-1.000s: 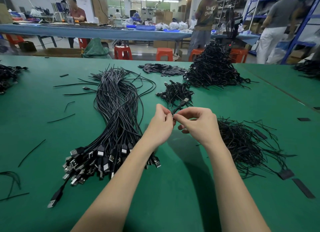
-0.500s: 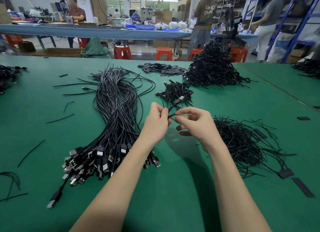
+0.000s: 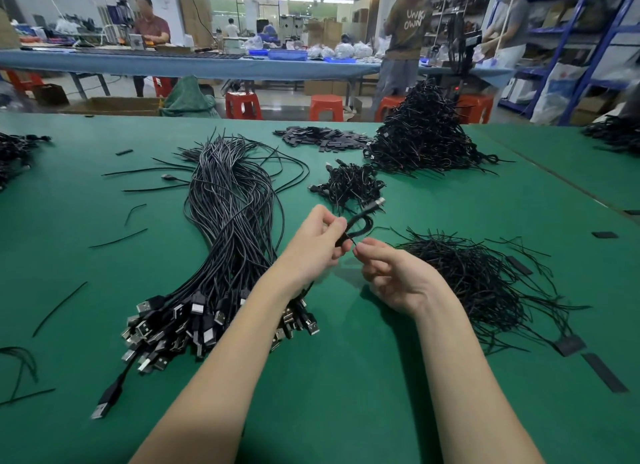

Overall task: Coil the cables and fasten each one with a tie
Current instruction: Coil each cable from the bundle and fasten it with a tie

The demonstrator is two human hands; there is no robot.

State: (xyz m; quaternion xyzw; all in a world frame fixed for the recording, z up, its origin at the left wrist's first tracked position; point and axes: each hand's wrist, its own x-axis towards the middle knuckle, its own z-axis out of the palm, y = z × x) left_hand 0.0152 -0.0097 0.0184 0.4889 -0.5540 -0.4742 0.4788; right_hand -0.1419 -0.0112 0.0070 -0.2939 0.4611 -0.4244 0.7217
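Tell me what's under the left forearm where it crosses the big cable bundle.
USB plugs at the near end of the uncoiled cable bundle poke out either side of the left forearm, resting on the green table. The plugs directly beneath it are covered.

Bare green felt tabletop [image 3: 346, 377] lies open in the near middle, between the forearms. To the left, a long bundle of black USB cables [image 3: 228, 242] blocks the way; to the right, a loose heap of thin black wire ties [image 3: 485, 283]. Ahead, a small pile of coiled black cables [image 3: 349, 184] sits before a tall black mound [image 3: 422, 134], with open lanes between.
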